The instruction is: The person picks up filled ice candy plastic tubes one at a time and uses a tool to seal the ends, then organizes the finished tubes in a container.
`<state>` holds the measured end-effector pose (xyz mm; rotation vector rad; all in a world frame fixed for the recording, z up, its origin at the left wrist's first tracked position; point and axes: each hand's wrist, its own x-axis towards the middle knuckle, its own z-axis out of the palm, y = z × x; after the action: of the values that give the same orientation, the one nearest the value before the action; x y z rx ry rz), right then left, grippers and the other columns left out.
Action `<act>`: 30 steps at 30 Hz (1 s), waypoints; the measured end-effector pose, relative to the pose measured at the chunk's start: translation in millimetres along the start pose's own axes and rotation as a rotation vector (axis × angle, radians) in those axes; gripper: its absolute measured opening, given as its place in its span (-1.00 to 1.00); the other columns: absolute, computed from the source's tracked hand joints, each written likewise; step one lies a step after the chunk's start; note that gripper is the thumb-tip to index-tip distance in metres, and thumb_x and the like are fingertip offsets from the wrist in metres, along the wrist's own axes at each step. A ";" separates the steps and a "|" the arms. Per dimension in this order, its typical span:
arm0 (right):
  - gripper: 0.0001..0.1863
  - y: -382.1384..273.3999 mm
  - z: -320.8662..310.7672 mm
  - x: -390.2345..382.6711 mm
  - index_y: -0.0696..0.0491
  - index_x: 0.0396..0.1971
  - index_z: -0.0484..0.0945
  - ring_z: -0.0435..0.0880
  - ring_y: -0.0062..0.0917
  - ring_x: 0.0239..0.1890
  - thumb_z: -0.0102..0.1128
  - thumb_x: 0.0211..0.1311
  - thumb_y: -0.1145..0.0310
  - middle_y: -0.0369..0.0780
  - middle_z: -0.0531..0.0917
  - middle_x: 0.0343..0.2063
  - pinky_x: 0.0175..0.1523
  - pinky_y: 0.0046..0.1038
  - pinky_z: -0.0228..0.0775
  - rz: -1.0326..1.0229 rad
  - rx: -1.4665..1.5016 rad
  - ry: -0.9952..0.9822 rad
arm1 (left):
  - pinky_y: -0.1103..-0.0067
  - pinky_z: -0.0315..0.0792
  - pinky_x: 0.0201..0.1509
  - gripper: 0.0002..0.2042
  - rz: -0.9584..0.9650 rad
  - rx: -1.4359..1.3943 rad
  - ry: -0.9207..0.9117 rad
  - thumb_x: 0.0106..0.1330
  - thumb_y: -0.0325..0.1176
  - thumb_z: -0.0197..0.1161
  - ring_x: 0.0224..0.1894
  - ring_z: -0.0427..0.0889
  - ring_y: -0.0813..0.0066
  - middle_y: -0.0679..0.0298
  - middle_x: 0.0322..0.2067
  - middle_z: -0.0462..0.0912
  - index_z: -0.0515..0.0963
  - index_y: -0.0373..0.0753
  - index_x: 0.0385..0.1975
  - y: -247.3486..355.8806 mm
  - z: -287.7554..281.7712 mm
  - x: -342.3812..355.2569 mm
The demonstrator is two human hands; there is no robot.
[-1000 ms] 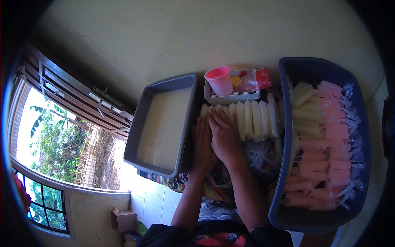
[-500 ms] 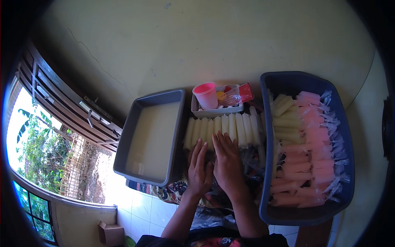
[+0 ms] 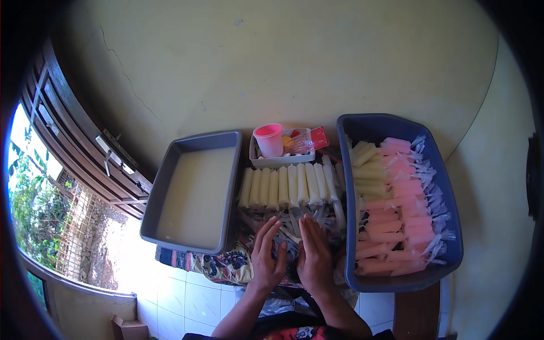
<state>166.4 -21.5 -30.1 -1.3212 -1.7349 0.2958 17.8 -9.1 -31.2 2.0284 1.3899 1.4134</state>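
Note:
A row of several pale yellow liquid-filled plastic tubes lies side by side on the table, with clear plastic ends toward me. Just on the near side of the row, my left hand holds nothing, its fingers stretched out and its thumb apart. My right hand is beside it, fingers long and close together, also bare. The palms partly face each other across a gap. Under and between the fingertips lie loose clear plastic bags, partly hidden by the hands.
Left stands a grey tub of pale liquid. Right, a blue-grey tub holds pink tubes and pale yellow tubes. Behind the row, a white tray carries a pink cup. A patterned cloth covers the table.
Both hands have drawn back from the row of tubes toward me; before, their fingertips rested over the near ends. The whole view has shifted slightly.

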 end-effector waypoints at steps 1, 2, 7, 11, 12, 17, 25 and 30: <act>-0.33 -1.3 -2.6 -3.1 0.24 0.52 0.39 0.43 0.03 0.57 0.15 0.39 0.67 0.10 0.49 0.48 0.63 0.11 0.20 -0.005 -0.017 -0.008 | 0.17 0.41 0.53 -0.50 0.005 -0.016 0.001 0.42 -0.59 0.29 0.46 0.53 -0.16 -0.12 0.42 0.54 0.52 -0.39 0.38 1.2 -0.3 -2.9; -0.33 -2.1 -4.4 -6.7 0.24 0.52 0.39 0.43 0.03 0.57 0.15 0.39 0.67 0.10 0.49 0.48 0.63 0.11 0.20 -0.005 -0.032 -0.003 | 0.18 0.42 0.52 -0.51 -0.030 -0.039 -0.004 0.43 -0.59 0.28 0.44 0.54 -0.17 -0.12 0.41 0.54 0.53 -0.39 0.37 2.5 -1.1 -5.9; -0.32 -2.9 -11.3 -15.6 0.24 0.51 0.41 0.49 0.06 0.51 0.18 0.36 0.71 0.15 0.51 0.45 0.63 0.02 0.23 -0.013 -0.047 -0.015 | 0.19 0.44 0.50 -0.53 -0.059 -0.097 -0.003 0.44 -0.59 0.27 0.43 0.56 -0.17 -0.11 0.39 0.55 0.53 -0.38 0.36 2.4 -2.8 -11.2; -0.36 -4.7 -11.9 -19.4 0.26 0.47 0.44 0.53 0.02 0.49 0.20 0.36 0.66 0.13 0.54 0.43 0.59 0.02 0.30 -0.001 -0.054 -0.043 | 0.16 0.43 0.50 -0.52 -0.062 -0.068 -0.009 0.42 -0.57 0.30 0.40 0.56 -0.16 -0.10 0.37 0.56 0.54 -0.35 0.36 2.8 -4.7 -16.2; -0.37 -3.4 -11.1 -20.6 0.26 0.46 0.45 0.55 0.02 0.47 0.21 0.37 0.66 0.13 0.55 0.41 0.57 0.02 0.32 -0.001 -0.053 -0.036 | 0.14 0.42 0.51 -0.52 -0.056 -0.055 -0.013 0.42 -0.56 0.31 0.40 0.56 -0.17 -0.09 0.36 0.57 0.55 -0.33 0.36 3.5 -5.2 -16.7; -0.40 -5.4 -9.9 -22.6 0.27 0.43 0.47 0.60 0.04 0.42 0.22 0.38 0.66 0.14 0.58 0.38 0.53 -0.02 0.40 -0.005 -0.062 -0.024 | 0.07 0.38 0.51 -0.53 -0.018 -0.019 0.005 0.40 -0.55 0.33 0.37 0.55 -0.20 -0.05 0.34 0.59 0.58 -0.31 0.33 2.1 -4.4 -19.5; -0.40 -24.1 -18.8 -19.5 0.25 0.46 0.47 0.63 0.00 0.41 0.21 0.42 0.65 0.13 0.61 0.36 0.49 -0.14 0.47 0.004 0.000 0.046 | 0.07 0.38 0.51 -0.55 -0.065 -0.170 0.015 0.38 -0.56 0.34 0.31 0.61 -0.15 -0.01 0.26 0.66 0.62 -0.31 0.28 10.9 -9.7 -14.6; -0.47 -49.6 -45.2 -8.8 0.29 0.45 0.46 0.65 -0.01 0.39 0.16 0.52 0.63 0.14 0.62 0.35 0.48 -0.16 0.48 -0.032 -0.015 0.135 | 0.13 0.44 0.45 -0.57 0.015 -0.128 -0.001 0.38 -0.56 0.34 0.28 0.64 -0.09 0.00 0.23 0.68 0.63 -0.31 0.26 35.6 -8.0 5.8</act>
<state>169.2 -63.2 23.2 -1.2925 -1.6455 0.1716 30.3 -23.6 0.4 1.9624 1.2529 1.4675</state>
